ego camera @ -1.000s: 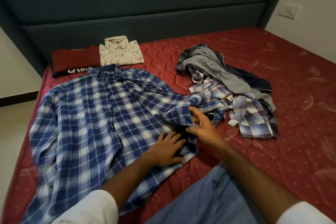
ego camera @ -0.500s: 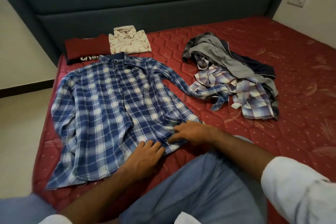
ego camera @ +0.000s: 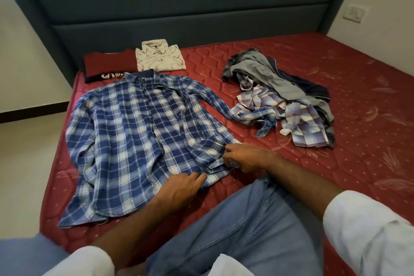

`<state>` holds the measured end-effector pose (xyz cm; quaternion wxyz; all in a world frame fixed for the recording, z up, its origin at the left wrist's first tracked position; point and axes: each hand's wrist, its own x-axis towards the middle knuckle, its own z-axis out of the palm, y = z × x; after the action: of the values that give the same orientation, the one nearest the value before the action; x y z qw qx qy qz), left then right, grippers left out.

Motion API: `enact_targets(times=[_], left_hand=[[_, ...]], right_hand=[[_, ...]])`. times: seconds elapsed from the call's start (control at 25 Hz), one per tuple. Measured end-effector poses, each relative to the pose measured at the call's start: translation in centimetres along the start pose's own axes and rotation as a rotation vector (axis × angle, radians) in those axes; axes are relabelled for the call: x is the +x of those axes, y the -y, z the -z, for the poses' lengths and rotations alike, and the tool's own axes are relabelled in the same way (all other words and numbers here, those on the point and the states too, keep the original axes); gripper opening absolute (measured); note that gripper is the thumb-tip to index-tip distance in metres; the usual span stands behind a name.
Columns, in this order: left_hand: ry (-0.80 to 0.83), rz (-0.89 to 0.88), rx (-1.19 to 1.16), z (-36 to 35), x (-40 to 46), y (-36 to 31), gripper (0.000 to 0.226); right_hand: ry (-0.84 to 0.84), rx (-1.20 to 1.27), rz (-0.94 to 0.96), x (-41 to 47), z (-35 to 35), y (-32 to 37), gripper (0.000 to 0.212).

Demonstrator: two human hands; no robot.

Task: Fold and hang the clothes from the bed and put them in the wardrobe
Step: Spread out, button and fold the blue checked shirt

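A blue-and-white plaid shirt (ego camera: 134,136) lies spread flat on the red mattress (ego camera: 336,78), collar toward the headboard. Its right sleeve stretches out to a heap of unfolded clothes (ego camera: 284,96). My right hand (ego camera: 244,157) pinches the shirt's lower right hem. My left hand (ego camera: 181,188) rests flat on the bottom hem, fingers loosely curled on the cloth. Behind the collar lie two folded garments: a dark red T-shirt (ego camera: 107,66) and a cream patterned shirt (ego camera: 159,56).
A padded dark grey headboard (ego camera: 179,6) backs the bed. My knee in blue jeans (ego camera: 235,231) rests on the mattress's near edge. Pale floor (ego camera: 29,152) lies to the left, and a wall socket (ego camera: 355,13) sits at the right.
The bunched right side of the shirt has been laid flat and its sleeve now lies stretched out to the right. Both hands moved down to the lower hem. The view pulled back.
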<state>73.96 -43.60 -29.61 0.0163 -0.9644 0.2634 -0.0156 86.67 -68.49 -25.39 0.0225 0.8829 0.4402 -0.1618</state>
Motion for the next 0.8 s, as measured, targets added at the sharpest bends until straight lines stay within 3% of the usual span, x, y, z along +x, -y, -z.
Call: enact_targets(times=[0.04, 0.16, 0.28, 0.44, 0.6, 0.72, 0.8], left_hand=[[-0.037, 0.079, -0.065, 0.2, 0.3, -0.3, 0.018], [-0.118, 0.357, -0.347, 0.5, 1.1, 0.3, 0.021], [-0.152, 0.413, -0.530, 0.6, 1.1, 1.6, 0.021], [-0.130, 0.218, -0.422, 0.0, 0.4, 1.9, 0.030], [-0.023, -0.004, -0.247, -0.1, 0.5, 2.0, 0.039], [0.046, -0.075, -0.221, 0.3, 1.3, 2.2, 0.043], [0.086, -0.112, -0.212, 0.4, 2.2, 2.2, 0.044]], right_hand=[[-0.014, -0.010, 0.007, -0.1, -0.4, 0.4, 0.035], [-0.053, 0.009, 0.027, 0.1, -1.1, 2.3, 0.048], [-0.105, 0.001, -0.023, 1.5, -0.7, 4.8, 0.047], [-0.210, -0.152, -0.065, 3.8, -1.1, 7.4, 0.023], [-0.081, -0.305, -0.046, 2.4, -0.4, 3.6, 0.034], [0.017, -0.222, 0.040, -0.8, 1.1, -0.8, 0.033], [0.085, -0.013, 0.009, -3.3, 2.0, -2.8, 0.026]])
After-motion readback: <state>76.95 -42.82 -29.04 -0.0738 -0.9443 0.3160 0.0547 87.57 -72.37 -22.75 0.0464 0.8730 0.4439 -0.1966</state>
